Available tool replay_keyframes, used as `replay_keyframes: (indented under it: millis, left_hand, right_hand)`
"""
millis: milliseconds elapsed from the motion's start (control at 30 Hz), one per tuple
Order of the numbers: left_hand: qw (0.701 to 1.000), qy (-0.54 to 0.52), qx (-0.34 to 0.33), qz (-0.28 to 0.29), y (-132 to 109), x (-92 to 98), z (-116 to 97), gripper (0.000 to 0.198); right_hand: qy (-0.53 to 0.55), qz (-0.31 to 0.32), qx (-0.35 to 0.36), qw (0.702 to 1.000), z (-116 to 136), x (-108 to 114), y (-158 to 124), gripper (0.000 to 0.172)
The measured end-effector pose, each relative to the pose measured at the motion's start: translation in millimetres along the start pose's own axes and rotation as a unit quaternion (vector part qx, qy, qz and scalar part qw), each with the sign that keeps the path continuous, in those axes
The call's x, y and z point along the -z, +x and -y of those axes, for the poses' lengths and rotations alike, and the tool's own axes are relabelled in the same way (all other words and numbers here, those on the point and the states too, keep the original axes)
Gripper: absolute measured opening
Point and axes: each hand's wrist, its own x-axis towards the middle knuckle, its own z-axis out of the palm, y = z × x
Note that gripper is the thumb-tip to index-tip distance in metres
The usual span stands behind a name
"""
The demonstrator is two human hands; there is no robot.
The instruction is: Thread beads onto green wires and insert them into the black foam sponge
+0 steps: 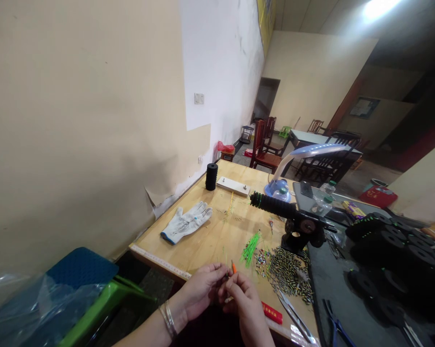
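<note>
The right hand (241, 294) is curled, thumb and bent fingers closed around an orange-tipped tool (234, 267); the left hand (206, 285) is beside it, fingers bent in toward the thumb, and whether these grip anything is too small to tell. The tool is at the near edge of the counter (203, 253), its lower end hidden by the right hand; its long axis runs away from the person, the orange end pointing forward and slightly left.

Clear bottles with green caps stand near the lamp (311, 150), one (282, 194) by its base and another (325, 206) on the dark mat (320, 260); their contents cannot be made out; at lower left a clear plastic bag (22, 315) lies by a green stool (94, 311), its contents likewise unclear.

Black-and-yellow beads (290, 272) lie loose in a heap on the wood; bright green strands (251, 248) lie in a bundle to their left; a white glove (186, 222) lies farther left.
</note>
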Motion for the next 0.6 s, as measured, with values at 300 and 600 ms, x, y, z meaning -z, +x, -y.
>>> replay_keyframes:
  millis: [300, 600]
  left_hand:
    - [1.000, 0.002, 0.001, -0.001, -0.1, -0.3, 0.7, 0.043]
    - [1.000, 0.008, 0.003, -0.019, -1.9, -1.7, -2.3, 0.045]
  right_hand:
    - [0.001, 0.000, -0.004, 1.000, -0.3, 0.8, 0.5, 0.040]
    - [0.017, 0.001, -0.003, 1.000, -2.4, 1.2, 1.6, 0.041]
